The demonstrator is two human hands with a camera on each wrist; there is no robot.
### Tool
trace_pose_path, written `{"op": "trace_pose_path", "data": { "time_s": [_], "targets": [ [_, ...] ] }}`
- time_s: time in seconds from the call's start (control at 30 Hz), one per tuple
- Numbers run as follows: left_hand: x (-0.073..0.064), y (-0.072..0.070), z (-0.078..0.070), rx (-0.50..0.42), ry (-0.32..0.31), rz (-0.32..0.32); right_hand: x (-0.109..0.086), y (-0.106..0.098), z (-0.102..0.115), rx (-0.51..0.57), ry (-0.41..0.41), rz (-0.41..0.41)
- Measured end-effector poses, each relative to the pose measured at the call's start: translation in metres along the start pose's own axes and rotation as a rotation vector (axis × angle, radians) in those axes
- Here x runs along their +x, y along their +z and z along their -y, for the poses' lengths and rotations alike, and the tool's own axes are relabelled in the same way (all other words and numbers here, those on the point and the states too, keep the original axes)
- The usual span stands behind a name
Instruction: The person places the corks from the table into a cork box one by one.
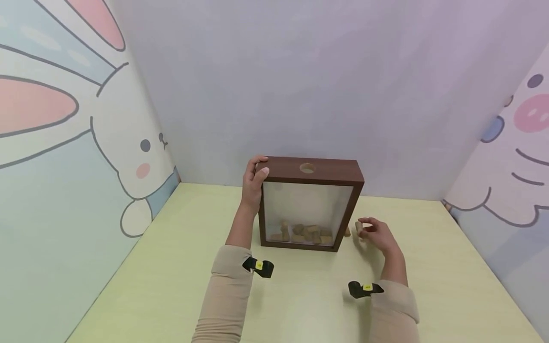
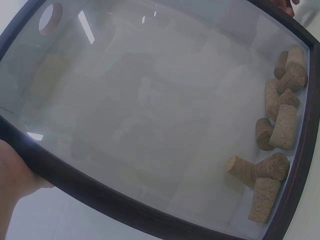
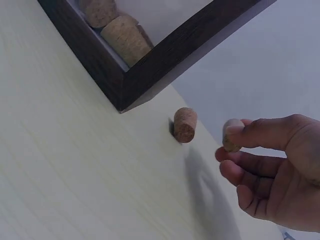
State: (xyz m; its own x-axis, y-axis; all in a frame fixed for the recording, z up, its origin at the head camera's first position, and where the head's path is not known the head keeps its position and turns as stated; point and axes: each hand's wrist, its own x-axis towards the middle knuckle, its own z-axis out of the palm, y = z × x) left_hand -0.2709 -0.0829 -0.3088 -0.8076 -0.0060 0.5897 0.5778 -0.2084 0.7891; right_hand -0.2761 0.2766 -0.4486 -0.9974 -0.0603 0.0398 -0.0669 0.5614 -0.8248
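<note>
A dark brown wooden box with a clear front stands upright on the table, a round hole in its top. Several corks lie piled along its bottom behind the pane. My left hand grips the box's upper left corner, thumb on the top near the front edge. To the right of the box, my right hand pinches a cork between thumb and fingers, above the table. Another cork lies on the table between that hand and the box's lower right corner.
The pale yellow table runs back to a plain light wall close behind the box. Side walls carry a cartoon rabbit on the left and a pink-snouted figure on the right.
</note>
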Motion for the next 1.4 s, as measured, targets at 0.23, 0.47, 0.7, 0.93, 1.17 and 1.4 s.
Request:
{"op": "trace_pose_path", "data": {
  "time_s": [0.23,0.47,0.7,0.93,1.17,1.4],
  "targets": [
    [0.000,-0.002,0.001,-0.005,0.003,0.002,-0.021,-0.003,0.015,0.021,-0.015,0.065],
    [0.008,-0.009,0.027,-0.006,0.009,-0.023,-0.040,-0.006,0.027,0.058,-0.073,0.052],
    [0.008,-0.009,0.033,-0.006,0.009,-0.026,-0.055,-0.009,0.041,0.084,-0.085,0.029],
    [0.010,-0.009,0.033,-0.016,0.018,-0.024,-0.062,-0.011,0.060,0.131,-0.129,0.017],
    [0.010,-0.009,0.033,-0.005,0.017,-0.024,-0.067,-0.010,0.076,0.173,-0.195,-0.023],
    [0.009,-0.009,0.034,-0.016,0.017,-0.024,-0.072,-0.010,0.094,0.186,-0.278,-0.076]
  ]
}}
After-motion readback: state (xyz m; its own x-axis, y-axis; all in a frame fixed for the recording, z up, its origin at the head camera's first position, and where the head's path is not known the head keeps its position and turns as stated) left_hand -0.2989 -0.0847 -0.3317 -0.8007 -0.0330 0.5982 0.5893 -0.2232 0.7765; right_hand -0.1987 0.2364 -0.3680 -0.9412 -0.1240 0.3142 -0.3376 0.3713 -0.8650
